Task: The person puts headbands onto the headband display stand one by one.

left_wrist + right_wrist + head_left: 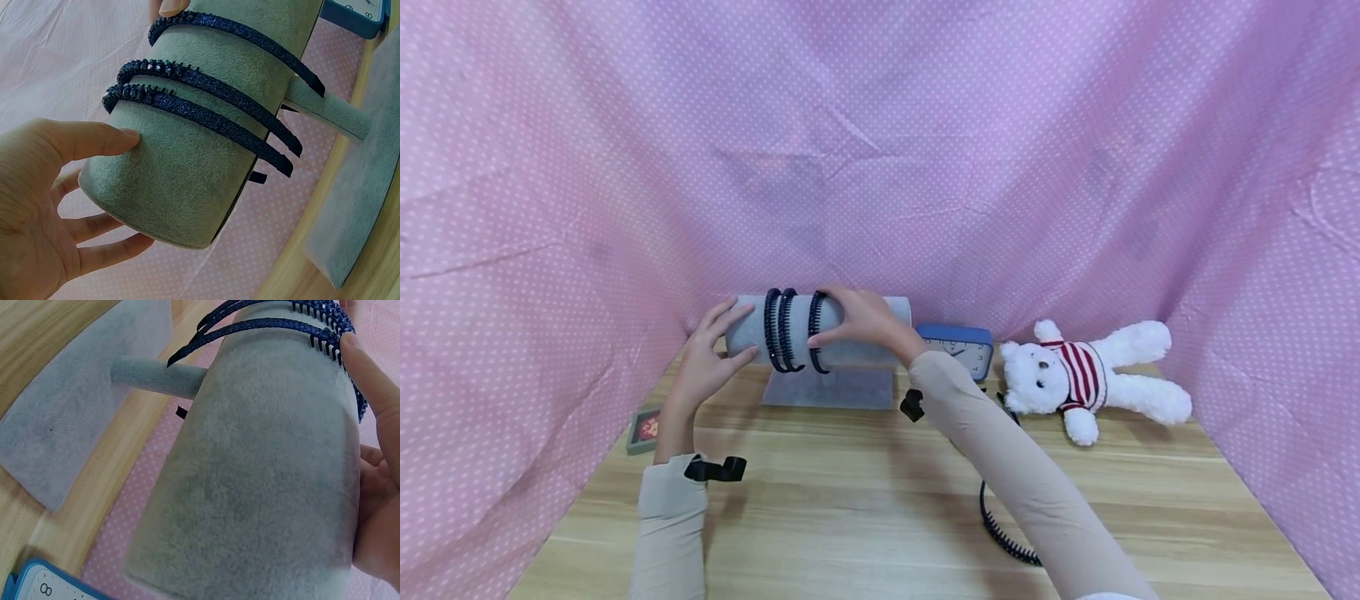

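A grey plush headband stand has its padded roll lying crosswise above a flat base. Three dark blue beaded headbands with toothed undersides are round the roll: two close together, the outer headband and the middle headband, and a third headband farther right. My left hand holds the roll's left end, thumb on the front and fingers behind. With the thumb at its lower front and fingers over the top, my right hand grips the third headband against the roll; some of those fingers are hidden.
Right of the stand is a blue clock, then a white teddy bear in a striped shirt. Another dark headband lies on the wooden table, partly under my right forearm. A small grey-green frame sits at left. Pink dotted cloth surrounds everything.
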The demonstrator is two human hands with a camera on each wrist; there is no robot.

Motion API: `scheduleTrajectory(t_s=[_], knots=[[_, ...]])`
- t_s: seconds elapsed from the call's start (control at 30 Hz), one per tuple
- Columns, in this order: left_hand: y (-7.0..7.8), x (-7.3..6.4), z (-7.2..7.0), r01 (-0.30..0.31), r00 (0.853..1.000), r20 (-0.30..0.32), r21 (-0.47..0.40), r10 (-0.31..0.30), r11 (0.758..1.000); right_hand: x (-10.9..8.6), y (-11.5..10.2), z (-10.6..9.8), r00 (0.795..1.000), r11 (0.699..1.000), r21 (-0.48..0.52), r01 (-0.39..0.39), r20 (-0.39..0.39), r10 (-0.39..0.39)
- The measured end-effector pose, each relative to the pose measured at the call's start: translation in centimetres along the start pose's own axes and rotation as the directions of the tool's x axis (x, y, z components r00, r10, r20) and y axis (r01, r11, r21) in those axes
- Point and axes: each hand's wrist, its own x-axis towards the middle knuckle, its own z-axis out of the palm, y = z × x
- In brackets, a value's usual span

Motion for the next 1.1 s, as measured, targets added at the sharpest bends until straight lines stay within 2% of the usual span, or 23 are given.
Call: scheduleTrajectory(t_s=[0.6, 1.1], knots=[[0.1, 0.0, -0.1, 0.002, 1.0, 0.004, -0.015, -0.002, 1.0, 0.9, -1.3, 0.9, 0.999, 0.998, -0.041, 0.042, -0.012, -0.042], [0.0, 0.1, -0.1, -0.004, 1.0, 0.008, -0.005, 0.004, 1.0, 0.8, -1.7, 1.8, 0.996, 0.994, -0.097, 0.055, -0.064, -0.062]])
